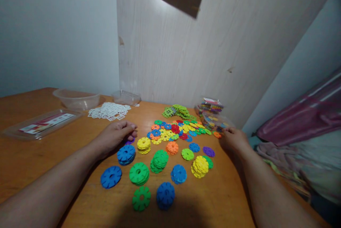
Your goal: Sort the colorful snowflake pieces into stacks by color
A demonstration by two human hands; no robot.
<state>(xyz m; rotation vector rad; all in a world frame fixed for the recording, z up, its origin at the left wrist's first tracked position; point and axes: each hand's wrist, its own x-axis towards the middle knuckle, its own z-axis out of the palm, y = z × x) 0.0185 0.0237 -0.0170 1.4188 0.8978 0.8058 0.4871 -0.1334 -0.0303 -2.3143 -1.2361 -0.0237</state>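
My left hand (119, 134) rests over the table at the left of the discs, its fingers curled in and the thumb against them. A purple notched disc (129, 142) lies partly under it, with a stack of blue discs (126, 154) just in front. Whether anything is between those fingers is hidden. On the right, my right hand (234, 138) is closed at the rim of a clear plastic bowl (213, 122) with coloured discs in it; an orange disc (217, 134) lies beside the fingers. Between my hands spreads a loose pile of mixed notched discs (170, 132).
Nearer stand stacks of green discs (139, 173), yellow discs (199, 166) and blue discs (165, 195). Lime-green lattice pieces (181, 111) and packets (211, 104) lie behind. White square frames (109, 110), an oval tub (77, 100), a clear box (125, 97) and a lid (42, 125) sit left.
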